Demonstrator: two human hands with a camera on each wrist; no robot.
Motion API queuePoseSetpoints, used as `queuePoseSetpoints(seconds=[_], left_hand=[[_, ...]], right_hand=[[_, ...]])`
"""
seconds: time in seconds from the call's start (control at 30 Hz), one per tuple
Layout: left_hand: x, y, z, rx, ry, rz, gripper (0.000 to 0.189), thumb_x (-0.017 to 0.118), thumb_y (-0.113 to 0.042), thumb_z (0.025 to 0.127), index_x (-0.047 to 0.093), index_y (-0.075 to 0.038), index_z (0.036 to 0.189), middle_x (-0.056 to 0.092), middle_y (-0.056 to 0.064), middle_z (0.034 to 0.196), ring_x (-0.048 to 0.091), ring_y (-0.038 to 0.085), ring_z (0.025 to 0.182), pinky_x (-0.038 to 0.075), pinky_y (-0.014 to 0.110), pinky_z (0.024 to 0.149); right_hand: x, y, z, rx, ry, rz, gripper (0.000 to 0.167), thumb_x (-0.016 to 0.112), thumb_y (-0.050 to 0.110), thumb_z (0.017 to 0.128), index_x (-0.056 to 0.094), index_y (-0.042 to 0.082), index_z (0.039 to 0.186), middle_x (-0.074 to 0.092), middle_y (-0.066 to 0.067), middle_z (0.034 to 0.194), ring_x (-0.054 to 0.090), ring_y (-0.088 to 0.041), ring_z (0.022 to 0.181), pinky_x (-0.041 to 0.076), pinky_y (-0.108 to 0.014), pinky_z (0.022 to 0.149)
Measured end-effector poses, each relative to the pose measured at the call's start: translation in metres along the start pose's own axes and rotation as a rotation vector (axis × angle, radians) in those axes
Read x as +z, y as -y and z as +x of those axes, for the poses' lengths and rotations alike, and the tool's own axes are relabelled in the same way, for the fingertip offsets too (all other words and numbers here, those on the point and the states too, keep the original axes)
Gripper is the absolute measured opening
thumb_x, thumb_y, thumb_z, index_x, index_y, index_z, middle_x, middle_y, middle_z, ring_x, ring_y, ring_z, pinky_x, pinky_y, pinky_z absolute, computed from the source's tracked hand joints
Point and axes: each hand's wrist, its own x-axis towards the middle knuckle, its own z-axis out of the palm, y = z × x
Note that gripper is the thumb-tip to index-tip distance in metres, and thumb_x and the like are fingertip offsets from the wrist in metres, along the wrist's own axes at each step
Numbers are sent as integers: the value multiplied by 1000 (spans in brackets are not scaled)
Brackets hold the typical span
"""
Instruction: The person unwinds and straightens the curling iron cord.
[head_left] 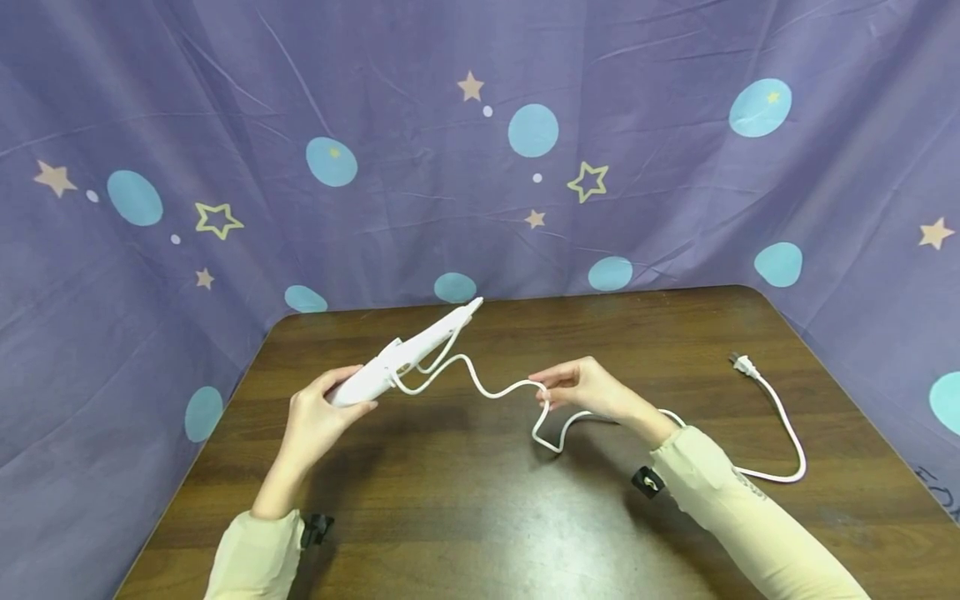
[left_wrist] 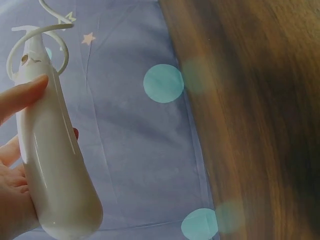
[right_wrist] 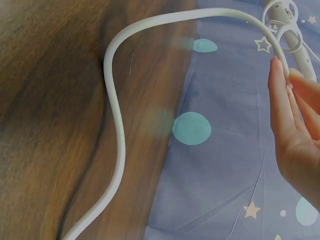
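Note:
My left hand (head_left: 318, 417) grips the thick, rounded end of a white hair iron (head_left: 431, 337), held tilted up over the table with its narrow end pointing away to the right. In the left wrist view, the thumb lies along the smooth body of the hair iron (left_wrist: 55, 165). Its white power cord (head_left: 491, 394) leaves the narrow tip and loops around the middle of the body. Right of it, my right hand (head_left: 588, 387) pinches the cord between thumb and fingertips. The right wrist view shows the cord (right_wrist: 117, 115) arching away from those fingers (right_wrist: 281, 100) and down.
On the right side of the brown wooden table (head_left: 480, 517) lies the cord's two-pin plug (head_left: 744, 365), with the cord curving back under the right forearm. A purple curtain (head_left: 420, 208) with stars and dots hangs around the table's back and sides.

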Motion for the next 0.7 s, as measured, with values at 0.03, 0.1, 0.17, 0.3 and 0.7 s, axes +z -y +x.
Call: queuePoseSetpoints(seconds=[0.03,0.1,0.17,0.3,0.7], left_hand=[[0,1,0,-1,-1,3,50,81,-6,55,64,-6,102,66,10,94,57,18,80,40,21,68],[1,2,0,0,-1,9,50,81,-6,55,64,-5,102,66,11,94,58,19,81,41,26,68],[1,3,1,2,1,12,50,81,-6,55,64,-5,102,66,12,94,58,20,81,42,33,69],[3,4,1,8,-1,11,50,81,-5,55,64,-4,101,65,12,95,58,22,82,42,41,70],[8,-2,1,50,-25,11,49,82,-5,53,65,-5,99,66,10,93,58,19,80,41,28,69]], right_hand=[[0,0,0,1,11,-5,33,58,-4,80,53,-16,110,63,-23,87,63,-28,76,49,-40,69],[-1,-1,-1,1,34,-3,33,58,-4,80,53,-15,110,64,-22,87,63,-30,77,49,-40,69],[-3,-1,-3,-1,62,-2,33,58,-4,80,52,-16,110,64,-20,85,62,-31,77,50,-39,69],[-4,-2,-5,-7,120,-2,34,58,-3,80,52,-16,111,65,-17,85,63,-25,76,49,-39,69],[1,-9,-7,98,101,20,38,60,1,79,51,-16,112,62,-27,92,64,-18,72,45,-48,72]])
